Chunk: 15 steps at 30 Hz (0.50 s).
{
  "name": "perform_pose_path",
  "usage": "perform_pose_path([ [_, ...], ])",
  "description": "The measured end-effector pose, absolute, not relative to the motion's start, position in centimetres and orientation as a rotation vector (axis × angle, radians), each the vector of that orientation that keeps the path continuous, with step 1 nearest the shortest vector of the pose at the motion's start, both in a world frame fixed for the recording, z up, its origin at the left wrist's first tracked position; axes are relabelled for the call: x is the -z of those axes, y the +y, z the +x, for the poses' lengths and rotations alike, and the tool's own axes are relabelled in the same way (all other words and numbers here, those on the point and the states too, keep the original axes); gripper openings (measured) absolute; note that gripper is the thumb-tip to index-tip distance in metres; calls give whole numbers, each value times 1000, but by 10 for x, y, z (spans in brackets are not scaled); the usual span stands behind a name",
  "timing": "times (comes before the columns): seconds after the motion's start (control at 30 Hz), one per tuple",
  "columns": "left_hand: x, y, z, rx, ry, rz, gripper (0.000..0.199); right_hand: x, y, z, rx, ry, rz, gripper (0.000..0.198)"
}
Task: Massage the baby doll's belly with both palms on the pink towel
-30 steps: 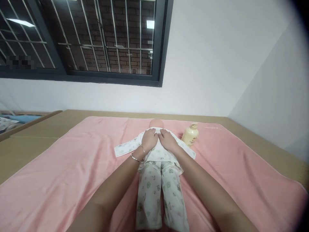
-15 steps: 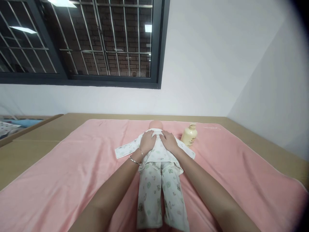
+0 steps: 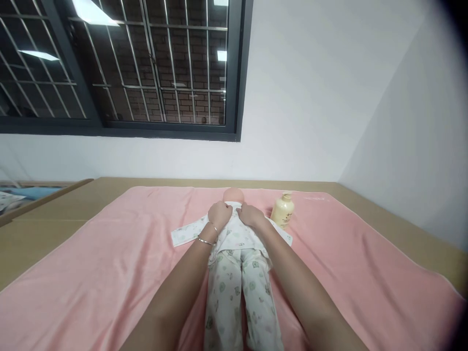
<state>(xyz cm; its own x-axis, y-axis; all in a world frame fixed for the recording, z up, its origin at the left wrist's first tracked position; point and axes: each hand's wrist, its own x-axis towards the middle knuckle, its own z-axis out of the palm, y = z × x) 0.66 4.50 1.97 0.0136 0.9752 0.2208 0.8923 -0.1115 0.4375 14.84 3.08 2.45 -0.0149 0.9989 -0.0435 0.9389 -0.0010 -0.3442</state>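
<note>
A baby doll (image 3: 233,195) lies on its back or front, I cannot tell which, with its head at the far end. It wears a white printed long-sleeved shirt (image 3: 239,236) and white printed trousers (image 3: 224,292). At the doll's left-side shoulder in view, my left hand (image 3: 220,215) is closed on the shirt, with two bracelets on the wrist. Over the opposite shoulder, my right hand (image 3: 252,215) has its fingers curled on the shirt and its thumb near the collar. Both sleeves stretch outward beyond my hands. The fingertips are partly hidden.
A pale yellow pump bottle (image 3: 282,210) stands just right of the doll. Under everything spreads a pink sheet (image 3: 120,273) on a tan surface (image 3: 47,231). Behind rise a white wall (image 3: 292,97) and a barred window (image 3: 157,73). Folded cloth lies at far left.
Both hands went from lying flat with fingers stretched on the shirt's chest to curled fingers at the shoulders. The camera view tilted slightly upward.
</note>
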Motion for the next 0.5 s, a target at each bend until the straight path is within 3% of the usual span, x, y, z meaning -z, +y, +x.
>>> perform_pose_path([
  [0.33,-20,42,1,-572,1848,2289,40,-15,27,148,-347,-2083,-1960,48],
  [0.5,-33,30,1,-521,1708,2407,34,-30,18,157,-419,-2233,-1779,47],
])
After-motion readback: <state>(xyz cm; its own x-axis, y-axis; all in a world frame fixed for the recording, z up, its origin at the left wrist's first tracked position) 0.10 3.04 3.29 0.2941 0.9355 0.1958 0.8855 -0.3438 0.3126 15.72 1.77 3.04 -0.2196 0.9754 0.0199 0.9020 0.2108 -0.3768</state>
